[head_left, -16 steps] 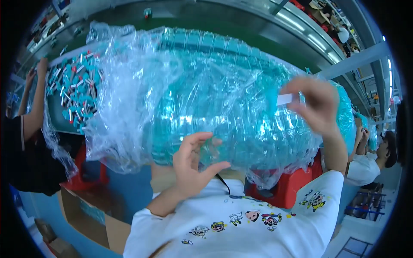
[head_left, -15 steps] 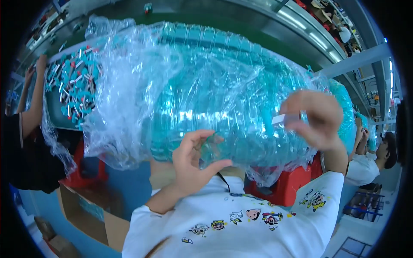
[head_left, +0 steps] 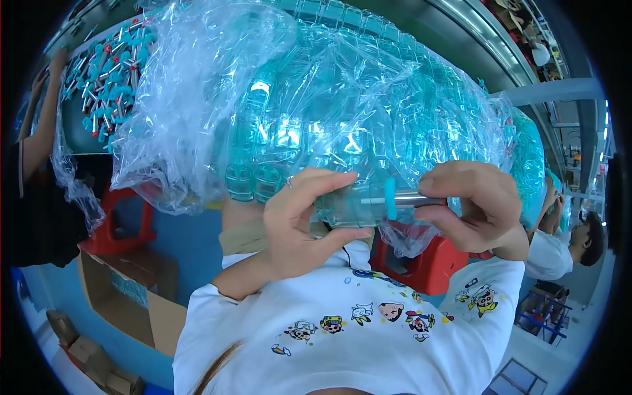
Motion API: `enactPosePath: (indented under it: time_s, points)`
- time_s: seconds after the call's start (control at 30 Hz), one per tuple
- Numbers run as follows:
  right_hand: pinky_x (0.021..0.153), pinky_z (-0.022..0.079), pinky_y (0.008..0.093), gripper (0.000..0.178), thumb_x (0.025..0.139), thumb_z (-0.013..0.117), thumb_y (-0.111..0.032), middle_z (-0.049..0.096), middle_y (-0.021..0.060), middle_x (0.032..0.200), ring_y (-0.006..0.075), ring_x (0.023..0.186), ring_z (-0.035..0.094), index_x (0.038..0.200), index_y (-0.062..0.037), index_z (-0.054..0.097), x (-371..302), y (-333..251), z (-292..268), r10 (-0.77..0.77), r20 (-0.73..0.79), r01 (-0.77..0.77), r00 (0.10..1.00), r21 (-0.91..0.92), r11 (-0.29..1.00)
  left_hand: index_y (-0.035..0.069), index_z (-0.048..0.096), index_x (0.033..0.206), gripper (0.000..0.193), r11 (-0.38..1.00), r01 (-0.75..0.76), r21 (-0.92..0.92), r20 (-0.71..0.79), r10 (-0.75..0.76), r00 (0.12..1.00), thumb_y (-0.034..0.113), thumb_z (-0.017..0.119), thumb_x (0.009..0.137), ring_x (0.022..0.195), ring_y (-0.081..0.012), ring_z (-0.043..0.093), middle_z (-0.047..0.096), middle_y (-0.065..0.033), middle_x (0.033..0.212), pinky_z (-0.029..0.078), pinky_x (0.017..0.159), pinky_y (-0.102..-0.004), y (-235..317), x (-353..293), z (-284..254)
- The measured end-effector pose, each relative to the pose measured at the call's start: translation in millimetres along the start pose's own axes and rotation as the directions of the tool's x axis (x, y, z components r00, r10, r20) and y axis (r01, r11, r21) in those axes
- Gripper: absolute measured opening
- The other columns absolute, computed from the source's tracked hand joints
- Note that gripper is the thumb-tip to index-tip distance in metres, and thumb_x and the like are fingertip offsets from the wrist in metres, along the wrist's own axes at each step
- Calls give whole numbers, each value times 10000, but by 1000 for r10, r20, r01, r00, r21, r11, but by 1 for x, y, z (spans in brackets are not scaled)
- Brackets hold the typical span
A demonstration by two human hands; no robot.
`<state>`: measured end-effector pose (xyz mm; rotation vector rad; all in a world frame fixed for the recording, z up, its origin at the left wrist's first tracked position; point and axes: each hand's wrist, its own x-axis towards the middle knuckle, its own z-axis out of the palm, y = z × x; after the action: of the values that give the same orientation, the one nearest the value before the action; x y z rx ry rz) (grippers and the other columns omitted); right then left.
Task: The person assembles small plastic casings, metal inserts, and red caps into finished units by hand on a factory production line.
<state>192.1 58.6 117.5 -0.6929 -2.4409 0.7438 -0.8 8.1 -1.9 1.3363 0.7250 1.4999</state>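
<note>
Nearest is the wearer's white shirt (head_left: 342,322), printed with small cartoon figures across the chest. Just in front of it, the left hand (head_left: 293,227) curves around a clear bottle (head_left: 363,205), thumb on its near side and fingers on its far side, a ring on one finger. The bottle is held on its side in the air by the tabletop's near edge, its mouth end toward the right. There the right hand (head_left: 484,201) pinches a silvery tube (head_left: 409,199) between thumb and fingers, and the tube's teal collar (head_left: 390,197) meets the mouth end; whether it is seated, I cannot tell. Below the hands is a red stool (head_left: 431,263). Behind the bottle, a big clear plastic bag (head_left: 368,99) packed with rows of teal-tinted bottles covers most of the tabletop (head_left: 79,137), its loose film hanging over the near edge. At the tabletop's left end lies a heap of teal, silver and red pieces (head_left: 112,76), with a co-worker's arm (head_left: 45,125) reaching beside it. A cardboard box (head_left: 125,309) stands on the floor below that end. Past the tabletop's far edge runs a dark green belt (head_left: 401,18)
</note>
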Motion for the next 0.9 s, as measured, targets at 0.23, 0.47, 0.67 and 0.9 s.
enactPosePath:
  time_s: [0.23, 0.47, 0.67, 0.9]
  points:
    - [540, 485, 261, 239, 622, 683, 56, 618, 132, 759, 224, 627, 624, 832, 38, 571, -4, -4, 10, 90, 116, -85, 989, -43, 995, -34, 574, 1021, 517, 977, -103, 186, 7, 104, 995, 35, 776, 550, 775, -196, 564, 581, -131, 891, 451, 650, -268, 3, -3, -1]
    - [526, 487, 270, 219, 626, 670, 59, 614, 144, 738, 234, 625, 626, 816, 46, 562, -13, 2, 21, 48, 49, -51, 998, 56, 997, -40, 584, 1011, 513, 969, -123, 216, -12, 128, 992, 54, 779, 546, 723, -181, 576, 584, -137, 882, 455, 608, -244, 2, -11, 4]
    - [507, 495, 282, 162, 618, 665, 62, 608, 145, 699, 248, 597, 626, 753, 55, 575, -15, 3, 25, -10, 66, 8, 998, 21, 1000, -97, 569, 1008, 559, 980, -85, 179, -14, 88, 996, 40, 801, 518, 796, -179, 557, 585, -172, 911, 442, 642, -240, -1, -21, 8]
    - [499, 491, 281, 159, 619, 664, 62, 604, 146, 689, 243, 574, 621, 748, 59, 572, -21, 5, 30, -16, 107, 11, 994, 48, 999, -96, 570, 1010, 563, 983, -73, 170, 15, 71, 997, 33, 799, 512, 774, -166, 548, 579, -164, 905, 437, 638, -236, -4, -27, 13]
